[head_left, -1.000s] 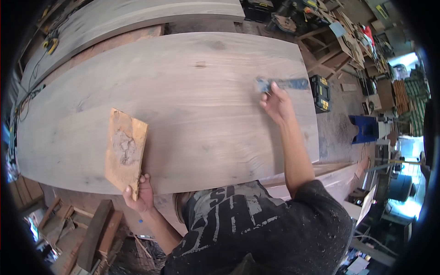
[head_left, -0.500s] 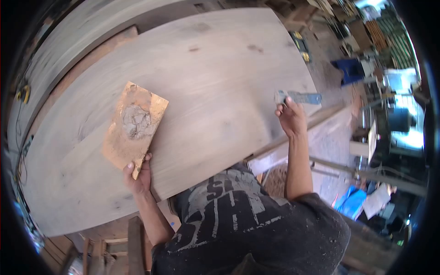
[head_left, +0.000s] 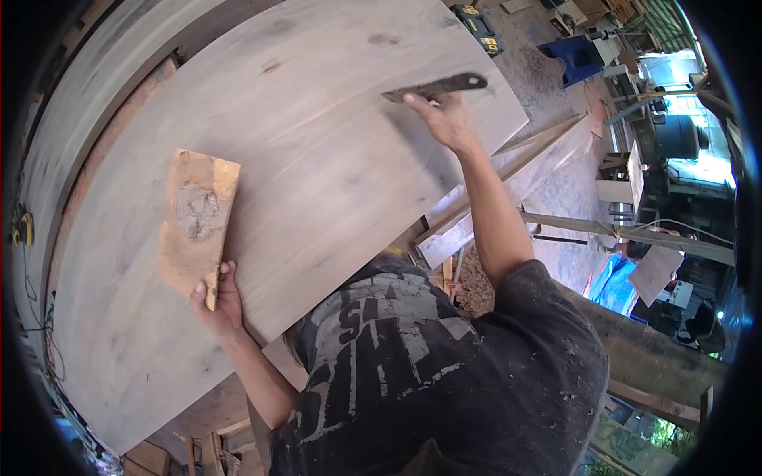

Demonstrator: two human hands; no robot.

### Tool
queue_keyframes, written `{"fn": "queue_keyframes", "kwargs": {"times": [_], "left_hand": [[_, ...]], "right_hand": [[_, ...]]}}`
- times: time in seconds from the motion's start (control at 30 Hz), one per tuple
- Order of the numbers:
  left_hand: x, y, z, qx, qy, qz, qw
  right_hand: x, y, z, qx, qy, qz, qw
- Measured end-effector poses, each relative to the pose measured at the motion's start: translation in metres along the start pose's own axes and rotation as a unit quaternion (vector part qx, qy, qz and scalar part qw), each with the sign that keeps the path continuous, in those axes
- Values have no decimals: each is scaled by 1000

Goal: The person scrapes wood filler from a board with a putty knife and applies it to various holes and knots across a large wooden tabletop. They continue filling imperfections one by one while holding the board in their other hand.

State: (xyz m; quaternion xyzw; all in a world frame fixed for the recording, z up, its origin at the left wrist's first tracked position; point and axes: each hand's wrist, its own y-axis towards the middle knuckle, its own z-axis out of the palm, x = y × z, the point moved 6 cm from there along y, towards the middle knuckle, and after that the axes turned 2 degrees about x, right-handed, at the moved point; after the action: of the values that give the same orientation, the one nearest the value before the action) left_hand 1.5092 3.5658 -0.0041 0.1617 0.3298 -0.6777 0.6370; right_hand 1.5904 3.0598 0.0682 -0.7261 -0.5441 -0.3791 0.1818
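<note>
- Right hand (head_left: pixel 446 119) gripping a dark, flat metal putty knife (head_left: pixel 435 86), pressing its blade against the large pale grey wooden slab (head_left: pixel 317 159).
- Left hand (head_left: pixel 218 300) clasping the near edge of an orange-brown rectangular wooden board (head_left: pixel 194 226), grey filler paste (head_left: pixel 195 213) sitting above the fingers.

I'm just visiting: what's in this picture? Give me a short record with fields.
Place: a woodworking shop.
Main surface: large wooden slab, pale and smooth.
Left hand: grips a small wooden board by its lower end; a grey patch of putty sits on it.
Right hand: holds a flat putty knife over the slab's far part.
Clothing: dark printed T-shirt, dusty.
Around: yellow-black tool case, planks, sawdust on the floor.
</note>
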Motion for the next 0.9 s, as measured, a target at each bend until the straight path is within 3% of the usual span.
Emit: {"fn": "queue_keyframes", "kwargs": {"times": [0.07, 0.1, 0.13, 0.2, 0.27, 0.33, 0.47, 0.53, 0.6, 0.67, 0.7, 0.77, 0.9], "left_hand": [[1, -1, 3, -1, 8, 2, 1000], [-1, 0, 6, 3, 15, 22, 1000], [-1, -2, 5, 7, 21, 40, 999], [3, -1, -4, 21, 21, 22, 999], [1, 0, 0, 29, 5, 33, 999], [0, 0, -1, 39, 12, 34, 999], [2, 0, -2, 43, -11, 43, 998], [1, 1, -3, 49, -22, 43, 998], [-3, 0, -8, 59, -28, 42, 997], [2, 2, -7, 73, -44, 36, 996], [2, 2, -6, 77, -43, 35, 995], [2, 1, 1, 89, -40, 34, 995], [2, 2, -4, 79, -29, 36, 996]], "right_hand": [[-23, 10, 4, 52, 169, 95, 980], [-23, 7, 3, 59, 309, 89, 945], [-28, -2, -2, 57, 310, 102, 943], [-41, -21, -10, 45, 499, 135, 855], [-63, -50, -28, 42, 485, 164, 858], [-77, -78, -56, 36, 279, 144, 949], [-96, -121, -85, 49, 334, 157, 928], [-100, -136, -89, 74, 282, 178, 940], [-92, -148, -84, 63, 297, 194, 933], [-101, -162, -68, 138, 277, 227, 923], [-96, -165, -66, 128, 274, 225, 926], [-81, -169, -51, 165, 390, 206, 882], [-86, -174, -46, 192, 372, 239, 876]]}}
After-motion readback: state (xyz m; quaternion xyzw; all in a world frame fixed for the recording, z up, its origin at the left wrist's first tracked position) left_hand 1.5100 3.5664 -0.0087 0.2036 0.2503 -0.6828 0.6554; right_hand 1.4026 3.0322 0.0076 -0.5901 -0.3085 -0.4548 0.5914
